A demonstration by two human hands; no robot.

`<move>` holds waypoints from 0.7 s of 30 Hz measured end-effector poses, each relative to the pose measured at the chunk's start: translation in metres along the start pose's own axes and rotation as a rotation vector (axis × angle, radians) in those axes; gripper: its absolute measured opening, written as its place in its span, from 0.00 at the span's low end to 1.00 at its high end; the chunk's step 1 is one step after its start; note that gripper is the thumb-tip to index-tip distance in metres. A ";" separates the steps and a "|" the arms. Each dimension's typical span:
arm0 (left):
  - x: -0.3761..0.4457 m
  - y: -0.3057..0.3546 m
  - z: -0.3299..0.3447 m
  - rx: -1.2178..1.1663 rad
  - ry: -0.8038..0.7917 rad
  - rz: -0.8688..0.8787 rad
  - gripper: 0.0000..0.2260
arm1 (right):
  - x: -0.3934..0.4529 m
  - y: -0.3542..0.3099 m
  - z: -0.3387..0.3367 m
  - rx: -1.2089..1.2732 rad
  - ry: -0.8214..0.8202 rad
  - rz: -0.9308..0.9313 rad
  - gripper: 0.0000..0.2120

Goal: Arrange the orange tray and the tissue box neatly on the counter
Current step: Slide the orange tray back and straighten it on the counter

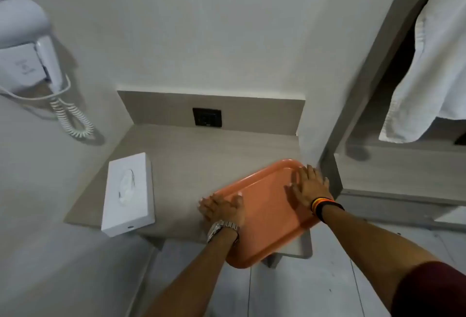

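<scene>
An orange tray (267, 215) lies askew on the right of the wooden counter (201, 155), its near corner hanging past the front edge. My left hand (223, 209) grips the tray's left rim, thumb on top and fingers curled over the edge. My right hand (309, 185) rests flat on the tray's far right part, fingers spread, close to the wall corner. A white tissue box (128, 194) sits on the counter's left, lengthways, apart from the tray, with tissue showing in its top slot.
A black wall socket (207, 117) sits in the backsplash behind the counter. A white hair dryer (30, 52) with a coiled cord hangs on the left wall. A white towel (433, 69) hangs at the right, beyond a wall edge. Tiled floor lies below.
</scene>
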State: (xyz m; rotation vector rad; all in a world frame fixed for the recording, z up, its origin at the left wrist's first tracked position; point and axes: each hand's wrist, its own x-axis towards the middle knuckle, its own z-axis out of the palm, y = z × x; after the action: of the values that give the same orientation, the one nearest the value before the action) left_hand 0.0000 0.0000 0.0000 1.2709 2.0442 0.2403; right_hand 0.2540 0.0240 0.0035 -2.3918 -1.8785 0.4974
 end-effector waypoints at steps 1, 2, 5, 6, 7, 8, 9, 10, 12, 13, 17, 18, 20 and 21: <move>-0.002 0.002 0.004 -0.052 -0.004 -0.036 0.45 | 0.000 0.004 0.001 0.015 -0.002 0.029 0.33; -0.006 0.003 0.004 -0.085 0.000 -0.061 0.45 | 0.000 0.007 0.001 0.042 -0.002 0.062 0.33; -0.011 0.004 0.004 -0.124 0.039 -0.082 0.44 | 0.001 0.013 0.005 0.143 -0.025 0.133 0.30; -0.013 0.005 0.002 -0.147 0.040 -0.105 0.43 | 0.001 0.012 0.005 0.158 -0.025 0.141 0.29; -0.014 0.006 0.000 -0.169 0.034 -0.128 0.43 | 0.001 0.013 0.006 0.171 -0.008 0.136 0.28; -0.013 0.007 -0.002 -0.177 0.025 -0.139 0.42 | 0.001 0.012 0.004 0.192 0.012 0.135 0.26; -0.012 0.008 -0.003 -0.186 0.027 -0.139 0.42 | 0.003 0.011 0.004 0.213 0.031 0.140 0.25; -0.012 0.009 -0.006 -0.176 0.029 -0.131 0.41 | 0.004 0.011 0.003 0.236 0.043 0.150 0.25; -0.007 0.012 -0.013 -0.174 0.047 -0.114 0.39 | 0.007 0.007 0.002 0.295 0.065 0.180 0.26; -0.002 0.013 -0.018 -0.187 0.064 -0.114 0.39 | 0.010 0.005 0.001 0.335 0.070 0.193 0.27; 0.034 0.016 -0.056 -0.227 0.141 -0.077 0.39 | 0.024 -0.012 -0.004 0.563 0.042 0.216 0.35; 0.044 0.017 -0.067 -0.247 0.153 -0.057 0.38 | 0.027 -0.017 -0.005 0.611 0.039 0.220 0.35; 0.070 0.018 -0.090 -0.302 0.176 -0.030 0.38 | 0.033 -0.030 -0.007 0.696 0.031 0.235 0.35; 0.084 0.020 -0.100 -0.325 0.188 -0.025 0.38 | 0.036 -0.037 -0.007 0.729 0.028 0.241 0.35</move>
State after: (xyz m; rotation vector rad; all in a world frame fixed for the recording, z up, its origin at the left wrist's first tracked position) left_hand -0.0737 0.1011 0.0436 1.0527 2.0700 0.6730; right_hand 0.2287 0.0686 0.0112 -2.0839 -1.1077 0.9567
